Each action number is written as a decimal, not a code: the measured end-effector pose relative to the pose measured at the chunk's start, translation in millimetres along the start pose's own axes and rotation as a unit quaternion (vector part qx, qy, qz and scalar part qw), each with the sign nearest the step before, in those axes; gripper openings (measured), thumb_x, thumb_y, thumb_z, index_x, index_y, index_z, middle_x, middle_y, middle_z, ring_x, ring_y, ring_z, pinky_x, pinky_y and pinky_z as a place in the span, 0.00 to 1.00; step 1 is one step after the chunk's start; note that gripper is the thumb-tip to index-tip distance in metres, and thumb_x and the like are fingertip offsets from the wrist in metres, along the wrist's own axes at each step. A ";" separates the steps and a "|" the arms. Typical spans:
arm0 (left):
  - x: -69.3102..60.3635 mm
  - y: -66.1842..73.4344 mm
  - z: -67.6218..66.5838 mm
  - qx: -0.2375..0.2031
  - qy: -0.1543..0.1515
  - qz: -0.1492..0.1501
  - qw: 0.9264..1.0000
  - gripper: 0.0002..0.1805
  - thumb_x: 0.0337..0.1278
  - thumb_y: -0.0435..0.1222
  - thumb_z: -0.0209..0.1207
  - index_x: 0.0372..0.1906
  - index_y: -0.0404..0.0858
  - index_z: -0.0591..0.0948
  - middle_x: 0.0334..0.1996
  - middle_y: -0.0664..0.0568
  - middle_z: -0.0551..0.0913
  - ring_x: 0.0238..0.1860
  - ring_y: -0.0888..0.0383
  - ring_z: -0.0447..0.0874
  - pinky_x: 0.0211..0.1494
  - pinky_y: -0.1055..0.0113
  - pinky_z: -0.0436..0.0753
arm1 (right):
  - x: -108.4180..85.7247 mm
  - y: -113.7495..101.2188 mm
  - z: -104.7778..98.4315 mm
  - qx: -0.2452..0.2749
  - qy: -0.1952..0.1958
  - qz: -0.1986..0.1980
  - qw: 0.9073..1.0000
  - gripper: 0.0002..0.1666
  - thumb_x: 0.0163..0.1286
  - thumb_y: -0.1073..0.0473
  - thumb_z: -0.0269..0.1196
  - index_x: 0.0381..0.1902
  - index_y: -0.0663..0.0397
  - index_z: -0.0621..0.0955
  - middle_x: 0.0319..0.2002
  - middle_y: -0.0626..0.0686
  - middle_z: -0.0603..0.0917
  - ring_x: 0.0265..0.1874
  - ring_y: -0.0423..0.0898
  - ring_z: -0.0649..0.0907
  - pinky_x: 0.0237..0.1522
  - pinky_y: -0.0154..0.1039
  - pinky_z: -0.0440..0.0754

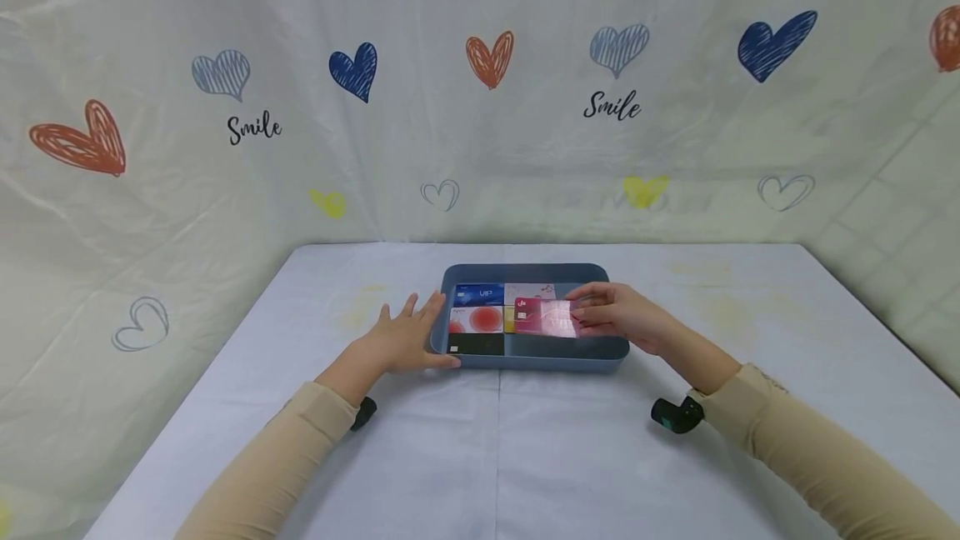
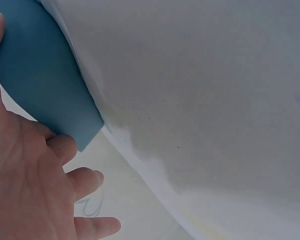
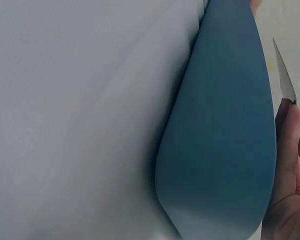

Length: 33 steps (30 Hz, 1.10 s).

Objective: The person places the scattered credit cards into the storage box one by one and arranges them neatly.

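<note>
A blue-grey tray stands on the table with several cards in it. Over its right half, my right hand pinches a pink card by its right end; the right wrist view shows this card edge-on above the rim. My left hand rests against the tray's left side with fingers spread and thumb at the front corner. In the tray lie a blue VIP card, a white card with red circles, a black card and a pale card. A yellow card is mostly hidden under the pink one.
A white cloth covers the table. Behind it hangs a pale curtain printed with hearts and "Smile". Dark wrist cameras sit below both forearms.
</note>
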State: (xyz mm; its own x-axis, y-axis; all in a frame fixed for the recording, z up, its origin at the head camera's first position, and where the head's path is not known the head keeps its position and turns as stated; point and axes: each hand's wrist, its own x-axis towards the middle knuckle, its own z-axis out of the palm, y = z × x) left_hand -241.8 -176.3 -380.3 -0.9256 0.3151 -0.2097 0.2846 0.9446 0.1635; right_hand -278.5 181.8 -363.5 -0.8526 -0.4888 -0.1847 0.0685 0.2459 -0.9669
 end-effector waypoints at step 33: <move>0.5 0.0 2.4 0.006 0.007 -0.003 1.000 0.64 0.55 0.70 0.62 0.84 0.38 0.46 0.82 0.45 0.49 0.81 0.37 0.40 0.74 0.28 0.43 | 21.9 13.1 24.2 -0.096 -0.003 0.037 0.995 0.19 0.76 0.70 0.58 0.61 0.75 0.73 0.43 0.60 0.78 0.37 0.48 0.83 0.42 0.41 0.88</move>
State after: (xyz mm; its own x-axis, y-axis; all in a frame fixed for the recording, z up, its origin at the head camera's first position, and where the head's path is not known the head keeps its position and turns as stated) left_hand -241.6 -175.9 -382.7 -0.9309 0.3077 -0.1971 0.2812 0.9477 0.1511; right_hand -283.8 154.1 -384.5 -0.8457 -0.4682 -0.2562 0.0311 0.4360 -0.8994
